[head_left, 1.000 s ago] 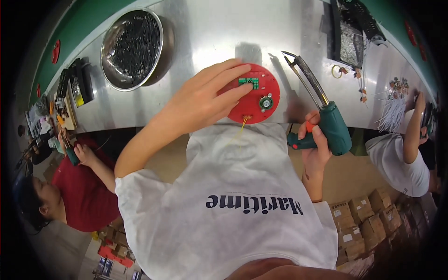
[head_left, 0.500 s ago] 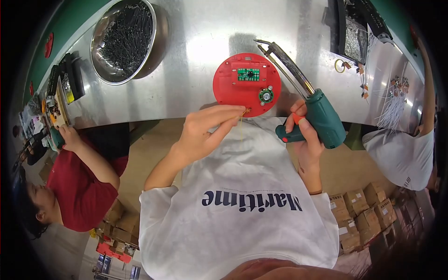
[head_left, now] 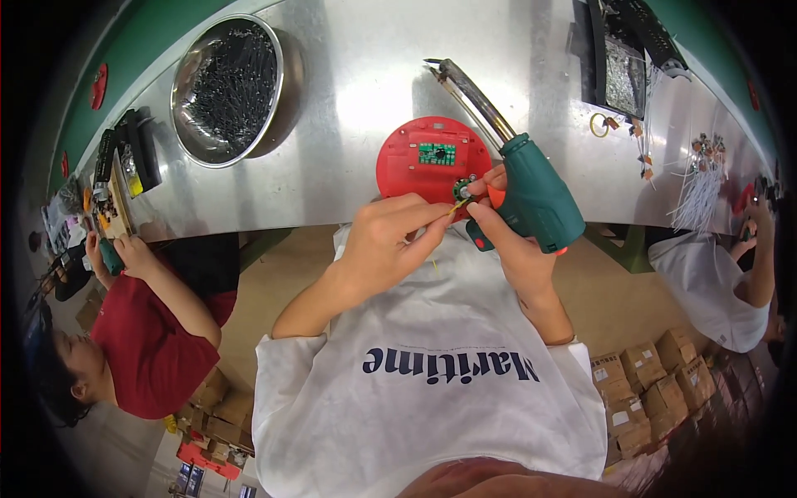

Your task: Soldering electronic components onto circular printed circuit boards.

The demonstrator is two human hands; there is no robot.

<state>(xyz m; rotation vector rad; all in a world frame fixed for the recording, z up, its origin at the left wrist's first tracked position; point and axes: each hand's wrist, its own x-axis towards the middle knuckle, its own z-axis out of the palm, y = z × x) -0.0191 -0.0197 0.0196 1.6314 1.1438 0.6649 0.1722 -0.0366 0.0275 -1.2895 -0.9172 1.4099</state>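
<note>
A round red plastic disc lies at the table's near edge. Set into it are a small green circuit board and a round green part with a metal centre. My left hand is closed, pinching a thin yellow wire by the disc's near rim. My right hand grips a dark green soldering gun with an orange trigger. Its metal tip points up and left over the table, beyond the disc. Thumb and fingertips of this hand meet near the wire's end; whether they touch it I cannot tell.
A steel bowl of black wires stands far left on the metal table. A black tray and bundles of white wires are at the right. Co-workers sit on both sides, the left one in a red shirt. Cardboard boxes are stacked behind.
My right hand has moved left with the soldering gun, bringing its fingertips close to my left hand's. My left hand has shifted slightly right with the yellow wire.
</note>
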